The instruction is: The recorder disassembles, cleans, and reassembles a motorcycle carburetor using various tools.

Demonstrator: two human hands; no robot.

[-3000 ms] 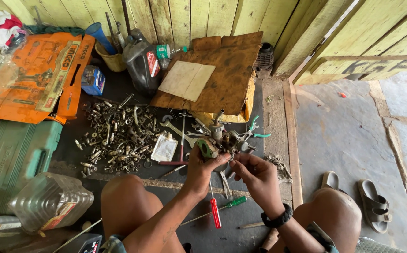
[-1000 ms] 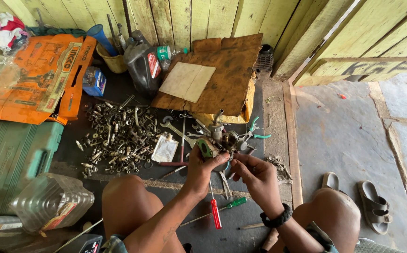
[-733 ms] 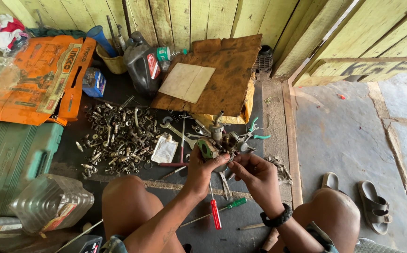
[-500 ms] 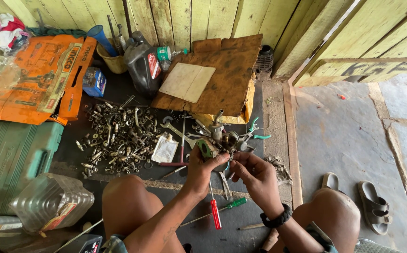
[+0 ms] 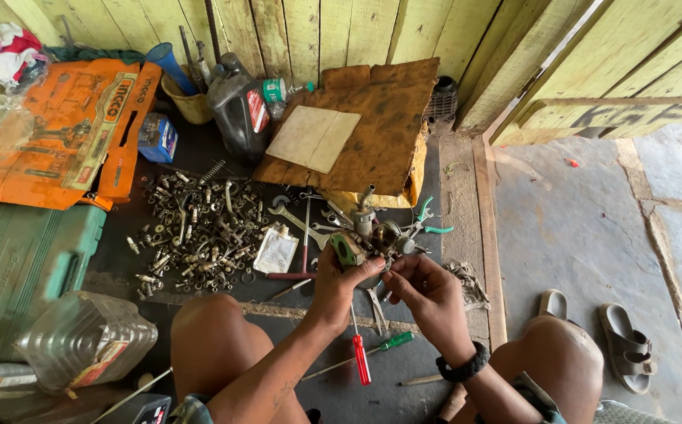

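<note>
My left hand [image 5: 342, 281] grips a small greasy metal engine part [image 5: 362, 239], a carburetor-like body with a green-edged flange, holding it above the dark floor mat. My right hand [image 5: 426, 289] is at the part's right side, fingers pinched at its lower edge; whatever small piece they hold is hidden. A red-handled screwdriver [image 5: 360, 356] and a green-handled screwdriver [image 5: 382, 345] lie on the mat between my knees, under my hands.
A heap of loose bolts and nuts [image 5: 195, 234] lies left, with wrenches [image 5: 298, 222] and teal-handled pliers [image 5: 429, 221] nearby. Beyond are a brown board [image 5: 380, 126], a black oil jug [image 5: 239, 110], an orange carton [image 5: 66, 133], a green case [image 5: 19, 267], a plastic bottle [image 5: 82, 341] and sandals [image 5: 627, 345].
None beyond small finger motion; both hands stay on the metal part in the same spot.
</note>
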